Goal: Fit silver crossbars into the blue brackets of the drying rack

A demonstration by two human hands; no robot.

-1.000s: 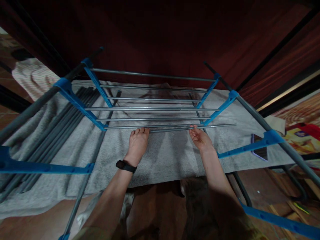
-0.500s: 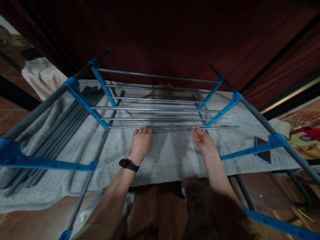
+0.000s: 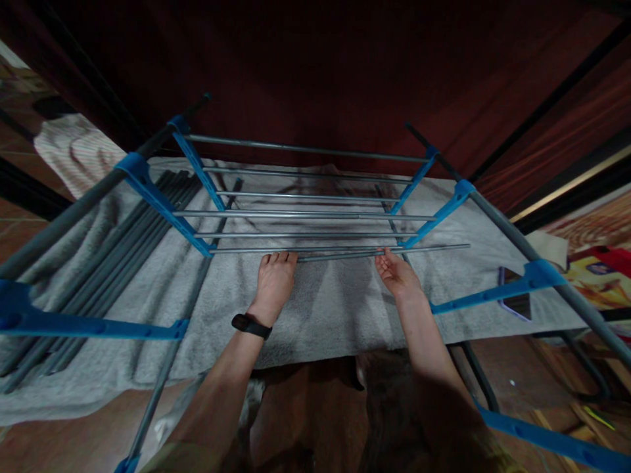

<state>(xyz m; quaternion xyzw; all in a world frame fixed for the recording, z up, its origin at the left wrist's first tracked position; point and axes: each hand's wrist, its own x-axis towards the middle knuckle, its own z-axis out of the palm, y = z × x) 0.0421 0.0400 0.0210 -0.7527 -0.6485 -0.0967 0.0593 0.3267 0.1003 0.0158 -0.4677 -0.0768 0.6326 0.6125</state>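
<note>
A drying rack with blue plastic brackets [image 3: 162, 210] and thin grey metal rods stands over a grey towel [image 3: 320, 309] on the floor. My left hand [image 3: 273, 282], with a black band on its wrist, curls its fingers over the near end of a loose grey rod [image 3: 428, 248]. My right hand [image 3: 396, 272] holds the same rod further right, fingers closed under it. The rod runs level along the rack's front edge and sticks out past the right blue bracket [image 3: 436, 217]. Several fixed rods [image 3: 305, 215] lie parallel behind it.
A bundle of dark grey tubes [image 3: 98, 263] lies on the towel at the left. A phone [image 3: 515, 299] rests on the towel at the right. Grey frame tubes [image 3: 542, 269] slope down on both sides. A dark red curtain hangs behind. Colourful packaging [image 3: 601, 276] sits far right.
Both hands stay on the loose rod in nearly the same place. The view has only swayed slightly sideways and back.
</note>
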